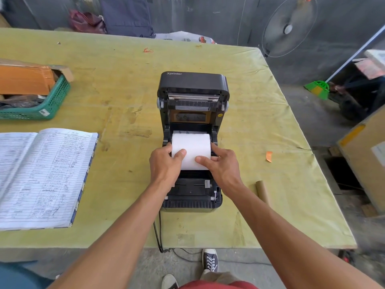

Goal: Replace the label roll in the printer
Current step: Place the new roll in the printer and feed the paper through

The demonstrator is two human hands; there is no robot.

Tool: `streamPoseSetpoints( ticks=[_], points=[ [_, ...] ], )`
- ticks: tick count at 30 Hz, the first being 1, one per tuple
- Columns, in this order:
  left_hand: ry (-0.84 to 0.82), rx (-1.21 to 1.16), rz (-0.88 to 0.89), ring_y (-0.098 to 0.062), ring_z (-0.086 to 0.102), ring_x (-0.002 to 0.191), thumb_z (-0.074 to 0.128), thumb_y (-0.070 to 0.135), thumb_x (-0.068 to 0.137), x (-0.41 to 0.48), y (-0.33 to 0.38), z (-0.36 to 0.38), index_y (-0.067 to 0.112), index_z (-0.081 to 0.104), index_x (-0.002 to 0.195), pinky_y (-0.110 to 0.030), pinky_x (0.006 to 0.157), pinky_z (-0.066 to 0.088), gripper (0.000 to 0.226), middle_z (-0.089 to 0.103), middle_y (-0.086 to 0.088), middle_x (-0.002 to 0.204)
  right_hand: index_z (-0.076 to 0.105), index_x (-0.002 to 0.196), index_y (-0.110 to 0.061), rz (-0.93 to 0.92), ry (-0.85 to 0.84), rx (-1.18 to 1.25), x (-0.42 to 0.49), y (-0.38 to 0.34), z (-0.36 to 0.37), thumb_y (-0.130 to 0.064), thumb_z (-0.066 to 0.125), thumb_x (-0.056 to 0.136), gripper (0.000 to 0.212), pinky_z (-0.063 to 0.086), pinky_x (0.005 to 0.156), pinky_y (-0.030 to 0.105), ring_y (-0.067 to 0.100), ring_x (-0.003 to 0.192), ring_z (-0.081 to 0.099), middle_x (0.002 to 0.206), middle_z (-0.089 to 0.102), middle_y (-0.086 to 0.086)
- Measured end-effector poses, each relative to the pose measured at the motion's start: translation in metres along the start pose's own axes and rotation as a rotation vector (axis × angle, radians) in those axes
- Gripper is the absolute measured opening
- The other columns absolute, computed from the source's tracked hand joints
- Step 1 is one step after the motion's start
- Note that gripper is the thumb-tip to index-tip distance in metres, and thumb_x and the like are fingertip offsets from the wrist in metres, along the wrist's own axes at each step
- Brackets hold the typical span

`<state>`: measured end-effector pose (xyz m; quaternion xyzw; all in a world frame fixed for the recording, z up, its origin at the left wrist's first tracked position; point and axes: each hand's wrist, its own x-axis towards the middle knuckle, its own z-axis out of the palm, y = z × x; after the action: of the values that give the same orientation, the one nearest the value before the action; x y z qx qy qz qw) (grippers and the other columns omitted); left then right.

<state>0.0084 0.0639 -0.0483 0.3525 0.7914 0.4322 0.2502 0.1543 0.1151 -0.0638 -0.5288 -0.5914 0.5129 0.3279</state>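
Gripping the white roll (190,151) at its two ends, the left hand (164,163) and right hand (221,165) each curl their fingers round one side of it, with thumbs laid across its near face; both hold the same thing. The roll lies in the open bay of the printer (191,113), just far of the hands. Its long axis runs left to right across the bay, and the lid (192,81) stands tilted up at the far side. Neither hand is nearer, so seating the roll looks like a matter of lowering it evenly between the side holders, which hands and paper mostly hide. Whether it is fully seated cannot be told. The printer sits mid-worktop (125,80), on a stained yellow-green cover. A bare cardboard core (262,190) lies to the right of the printer's near end, an open notebook (41,178) lies at the left, and a green basket (41,107) sits far left. Beyond the worktop are grey walls, a fan (288,28) and a concrete floor.
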Motion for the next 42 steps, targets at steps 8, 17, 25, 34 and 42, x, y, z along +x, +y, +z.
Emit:
streamPoseSetpoints(
  ticks=[8,17,25,34,42],
  points=[
    [-0.069,-0.011,-0.059,-0.032,0.06,0.117,0.07,0.028,0.088,0.0,-0.005,-0.006,0.0,0.067,0.118,-0.045,0.1,0.048,0.041,0.067,-0.017,0.124,0.071,0.122,-0.012,-0.025,0.036,-0.21,0.003,0.001,0.004,-0.023,0.088,0.075,0.052,0.062,0.077,0.034,0.017,0.078,0.072,0.101,0.065,0.005],
    [-0.068,0.215,0.035,-0.026,0.056,0.119,0.082,0.025,0.077,0.015,-0.004,-0.01,0.015,0.045,0.139,-0.033,0.096,0.046,0.073,0.053,-0.006,0.134,0.047,0.14,-0.019,-0.095,-0.002,-0.498,0.012,-0.008,0.0,-0.034,0.091,0.067,0.087,0.047,0.079,0.027,0.018,0.097,0.058,0.131,0.052,0.003],
    [-0.328,0.362,0.126,-0.023,0.06,0.114,0.089,0.02,0.068,0.055,0.015,-0.025,0.014,0.055,0.134,-0.033,0.096,0.048,0.074,0.062,-0.005,0.131,0.047,0.145,-0.011,-0.232,-0.164,-0.82,0.03,-0.038,-0.004,-0.03,0.083,0.078,0.078,0.04,0.102,0.039,0.032,0.132,0.043,0.144,0.053,0.011],
    [-0.449,0.629,0.335,-0.026,0.048,0.129,0.09,0.023,0.065,0.063,0.03,-0.024,0.015,0.045,0.142,-0.036,0.1,0.04,0.089,0.053,-0.005,0.142,0.042,0.147,-0.011,-0.223,-0.22,-0.921,0.038,-0.043,-0.002,-0.035,0.087,0.071,0.092,0.037,0.104,0.039,0.033,0.131,0.04,0.143,0.049,0.012],
    [-0.179,0.804,0.585,-0.022,0.044,0.128,0.089,0.036,0.063,0.031,0.0,-0.015,0.02,0.048,0.137,-0.049,0.112,0.03,0.086,0.057,0.001,0.134,0.056,0.127,-0.008,-0.507,-0.093,-1.044,0.012,-0.025,0.002,-0.032,0.091,0.065,0.075,0.038,0.104,0.04,0.03,0.116,0.047,0.124,0.057,0.009]
  ],
)
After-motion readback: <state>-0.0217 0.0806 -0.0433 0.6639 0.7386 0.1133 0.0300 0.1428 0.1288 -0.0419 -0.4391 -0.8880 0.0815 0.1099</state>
